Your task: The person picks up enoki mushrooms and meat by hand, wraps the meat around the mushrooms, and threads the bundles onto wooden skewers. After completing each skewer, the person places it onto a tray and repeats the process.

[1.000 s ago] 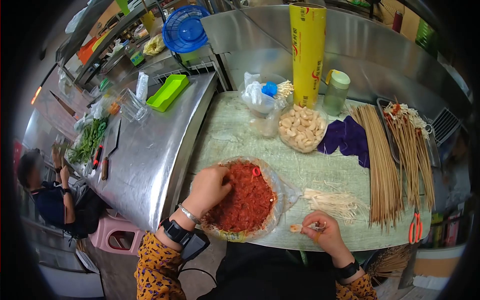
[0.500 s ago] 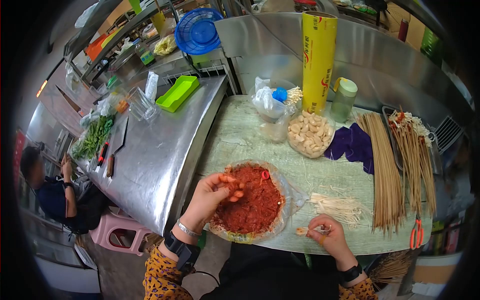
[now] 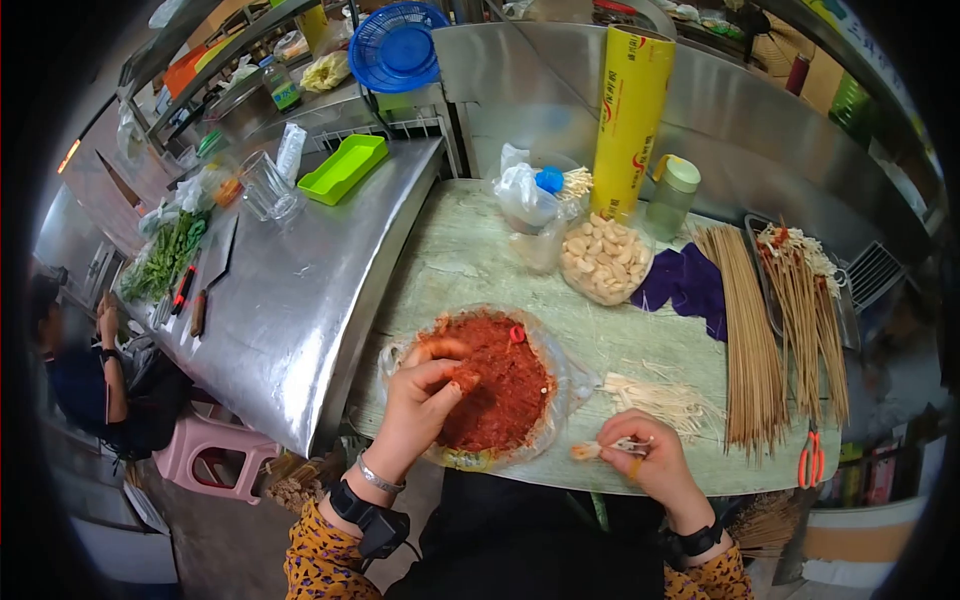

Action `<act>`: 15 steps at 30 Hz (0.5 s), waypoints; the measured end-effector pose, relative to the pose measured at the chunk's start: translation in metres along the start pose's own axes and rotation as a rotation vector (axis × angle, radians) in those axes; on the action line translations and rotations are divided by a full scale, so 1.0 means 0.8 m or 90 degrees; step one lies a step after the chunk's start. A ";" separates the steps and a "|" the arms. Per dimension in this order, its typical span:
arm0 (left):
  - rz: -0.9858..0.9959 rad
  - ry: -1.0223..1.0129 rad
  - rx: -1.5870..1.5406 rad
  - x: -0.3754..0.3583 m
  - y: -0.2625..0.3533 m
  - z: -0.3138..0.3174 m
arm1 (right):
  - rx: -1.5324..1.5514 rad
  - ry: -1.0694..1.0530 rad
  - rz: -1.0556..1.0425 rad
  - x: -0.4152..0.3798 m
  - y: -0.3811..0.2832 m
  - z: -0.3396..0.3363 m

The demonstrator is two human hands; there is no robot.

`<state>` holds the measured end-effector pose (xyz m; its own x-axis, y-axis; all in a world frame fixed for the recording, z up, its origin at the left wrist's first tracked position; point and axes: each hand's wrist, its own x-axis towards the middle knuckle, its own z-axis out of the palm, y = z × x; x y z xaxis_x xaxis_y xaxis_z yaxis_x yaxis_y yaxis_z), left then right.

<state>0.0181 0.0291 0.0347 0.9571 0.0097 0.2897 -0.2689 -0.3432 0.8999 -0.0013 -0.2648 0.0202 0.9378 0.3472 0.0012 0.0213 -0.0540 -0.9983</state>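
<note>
My left hand (image 3: 425,395) is over the left side of a plastic-lined bowl of red chili paste (image 3: 500,390), its thumb and fingers pinched on a bit of the red paste. Near the table's front edge, my right hand (image 3: 650,455) grips a small bunch of enoki mushrooms (image 3: 586,451), the root end pointing left. Just behind that hand lies a pile of loose enoki mushrooms (image 3: 665,402). A small red cap (image 3: 517,333) rests in the paste.
Behind the bowl stand a bag of garlic cloves (image 3: 604,258), a yellow roll (image 3: 632,120) and a green-lidded bottle (image 3: 672,195). Bamboo skewers (image 3: 745,340) and orange scissors (image 3: 811,458) lie right. A knife (image 3: 212,275) lies on the steel table (image 3: 300,290); a person (image 3: 85,365) sits far left.
The whole view has shifted slightly. My left hand has lowered toward the paste with its fingers more curled. The mushroom bunch in my right hand now shows more clearly.
</note>
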 end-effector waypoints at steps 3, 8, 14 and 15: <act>-0.130 -0.039 -0.064 -0.006 0.026 0.009 | -0.058 -0.030 -0.050 0.019 -0.039 0.011; -0.330 -0.072 -0.399 -0.025 0.019 0.035 | -0.105 -0.131 -0.198 0.058 -0.071 0.045; -0.269 -0.091 -0.453 -0.036 0.030 0.042 | -0.175 -0.070 -0.257 0.079 -0.052 0.060; -0.307 -0.094 -0.491 -0.034 0.030 0.042 | -0.178 -0.073 -0.254 0.079 -0.049 0.062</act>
<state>-0.0107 -0.0107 0.0376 0.9742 -0.1489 -0.1698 0.2156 0.3893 0.8955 0.0405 -0.1945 0.0567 0.7937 0.4917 0.3581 0.4778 -0.1397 -0.8673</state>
